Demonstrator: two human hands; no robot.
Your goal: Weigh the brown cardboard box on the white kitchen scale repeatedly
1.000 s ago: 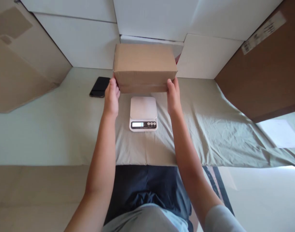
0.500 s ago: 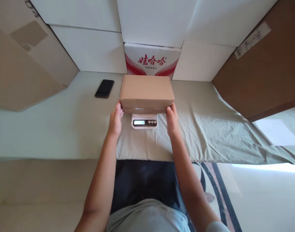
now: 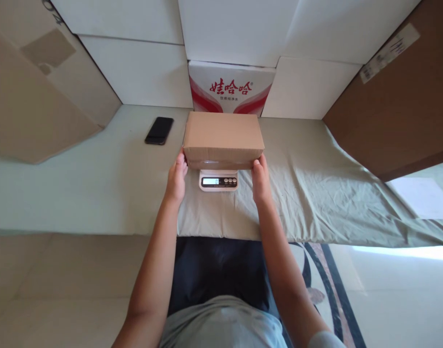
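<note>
A closed brown cardboard box (image 3: 224,133) is held level between my two hands, over a white digital kitchen scale (image 3: 219,188). My left hand (image 3: 177,176) grips its near left corner, and my right hand (image 3: 260,176) grips the near right corner, thumb on the front face. Fingers under the box are mostly hidden. Only the front of the scale shows, with a lit display that appears to read 0 and a row of buttons. Whether the box touches the scale's platform cannot be seen.
A black smartphone (image 3: 159,130) lies left of the box on the green cloth (image 3: 134,193). Behind stand white panels and a red-and-white printed carton (image 3: 230,87). Large cardboard boxes flank the cloth at left (image 3: 54,96) and right (image 3: 398,106). White paper (image 3: 422,197) lies at right.
The view has shifted slightly, so everything sits a little differently in the picture. Both hands keep their hold on the box above the scale, and the display still appears to read 0.
</note>
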